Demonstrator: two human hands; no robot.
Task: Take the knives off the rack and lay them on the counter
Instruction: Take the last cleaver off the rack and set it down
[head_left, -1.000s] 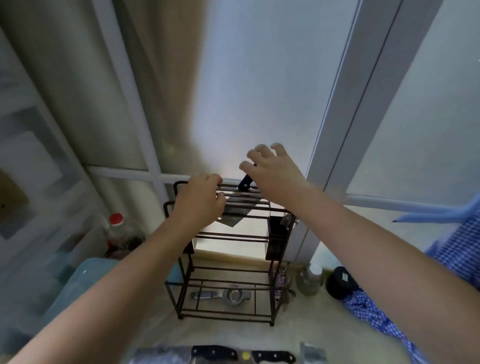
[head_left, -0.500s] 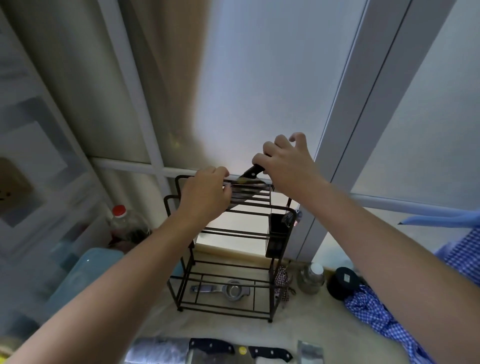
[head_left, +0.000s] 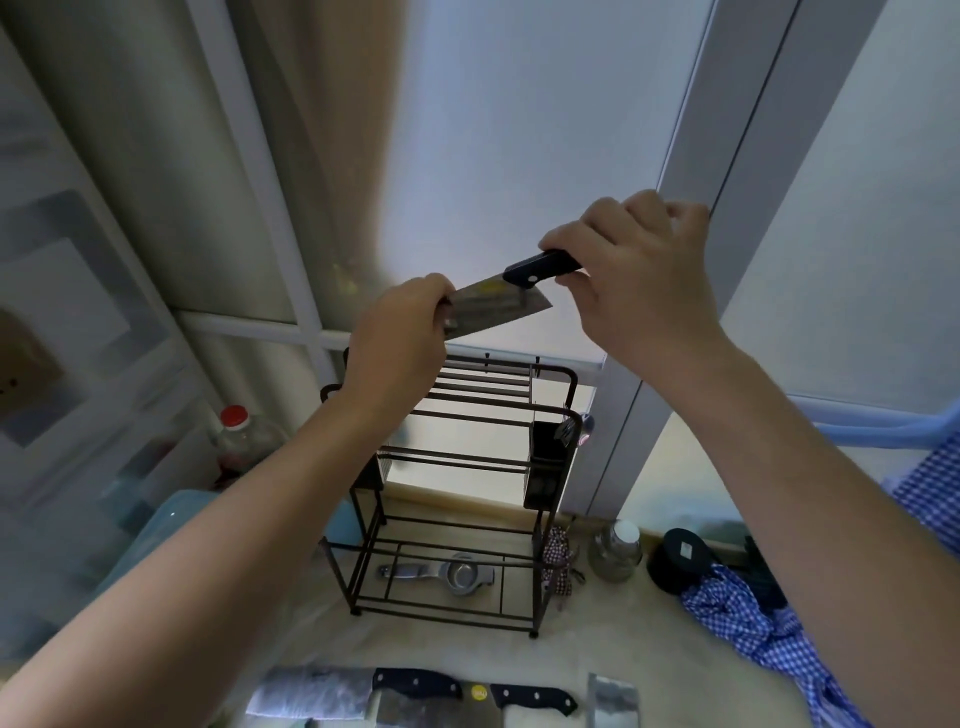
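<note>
Both hands' grip: one cleaver (head_left: 493, 304) | counter (head_left: 613, 639): two knives (head_left: 358, 693)

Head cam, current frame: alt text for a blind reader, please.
Two bare hands hold a cleaver in the air above a dark wire rack: the right hand grips its black handle and the left hand pinches the blade. More knives already lie along the beige counter at the bottom edge.

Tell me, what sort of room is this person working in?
Most likely a home kitchen, at a counter by a frosted window. A wire rack stands there, a cleaver is held above it in both hands, more knives lie on the counter, and a red-capped bottle stands nearby.
</note>
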